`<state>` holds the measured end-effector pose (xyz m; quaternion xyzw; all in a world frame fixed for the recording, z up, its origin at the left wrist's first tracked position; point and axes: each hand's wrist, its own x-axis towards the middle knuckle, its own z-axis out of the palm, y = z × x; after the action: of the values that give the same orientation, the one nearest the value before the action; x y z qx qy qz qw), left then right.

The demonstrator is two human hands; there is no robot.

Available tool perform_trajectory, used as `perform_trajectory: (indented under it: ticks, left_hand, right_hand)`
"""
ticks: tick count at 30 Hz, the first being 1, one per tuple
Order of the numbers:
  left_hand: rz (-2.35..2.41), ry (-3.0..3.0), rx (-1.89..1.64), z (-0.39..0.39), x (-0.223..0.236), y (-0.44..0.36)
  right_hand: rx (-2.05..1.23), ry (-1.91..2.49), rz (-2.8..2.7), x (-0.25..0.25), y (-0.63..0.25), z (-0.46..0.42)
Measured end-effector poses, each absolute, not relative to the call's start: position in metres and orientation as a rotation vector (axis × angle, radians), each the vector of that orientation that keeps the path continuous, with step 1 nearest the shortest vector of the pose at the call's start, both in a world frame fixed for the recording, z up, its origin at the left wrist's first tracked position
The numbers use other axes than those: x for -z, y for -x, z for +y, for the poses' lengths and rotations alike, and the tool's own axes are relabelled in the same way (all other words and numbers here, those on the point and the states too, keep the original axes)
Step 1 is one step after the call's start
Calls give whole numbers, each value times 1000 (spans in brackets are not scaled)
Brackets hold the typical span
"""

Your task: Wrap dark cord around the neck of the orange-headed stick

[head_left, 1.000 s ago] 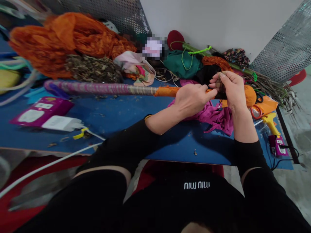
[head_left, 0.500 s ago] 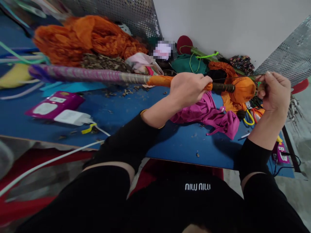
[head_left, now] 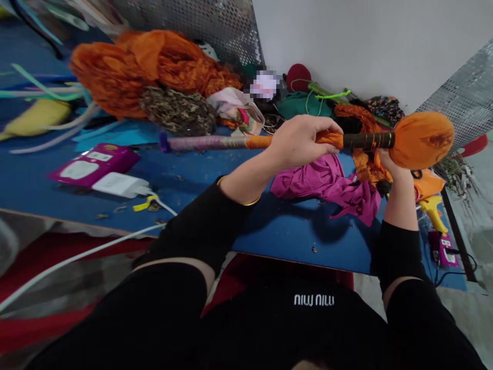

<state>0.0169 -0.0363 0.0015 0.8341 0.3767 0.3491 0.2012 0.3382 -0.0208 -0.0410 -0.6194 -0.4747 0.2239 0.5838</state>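
Observation:
A long stick wrapped in cloth and thread (head_left: pixel 219 143) lies level across my view, a round orange cloth-covered head (head_left: pixel 421 140) at its right end. Orange cloth covers its middle, and dark wrapping with thin gold-coloured bands sits next to the head. My left hand (head_left: pixel 298 139) is closed around the orange middle. Just below the head, my right hand (head_left: pixel 391 162) reaches behind the dark-wrapped part, so its fingers are hidden. Beneath the stick, a crumpled magenta cloth (head_left: pixel 327 185) rests on the blue table (head_left: pixel 277 226).
Heaped orange cloth (head_left: pixel 154 67) and dry brown plant matter (head_left: pixel 179 110) lie at the back left. A purple power strip (head_left: pixel 94 167) with a white plug (head_left: pixel 121 185) sits at left. A yellow glue gun (head_left: pixel 435 213) lies at right, near the table's edge.
My right hand has moved left and down from a pinch on a thin dark thread to behind the stick. The stick has shifted right and its far left end has swung; my left hand still grips it.

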Motion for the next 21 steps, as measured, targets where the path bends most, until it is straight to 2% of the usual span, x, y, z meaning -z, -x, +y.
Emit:
perform_trajectory:
  ticks: [4, 9, 12, 18, 21]
  left_hand:
    - [1031, -2195, -1095, -33, -1, -16]
    - [1019, -2150, -1103, -32, -2, -16]
    - [1025, -2143, -1097, -33, -4, -16]
    - [1019, -2123, -1131, -27, -4, -14]
    - [980, -2092, -1145, -22, 2, -18]
  right_hand:
    - [-450, 1486, -1508, 41, -305, -26]
    - [-709, 1045, -1583, 37, -247, -46]
    - [-772, 1022, -1629, 37, -222, -60]
    - [-267, 1056, -1640, 27, -204, -88]
    - [-307, 923, -1641, 28, -200, -92]
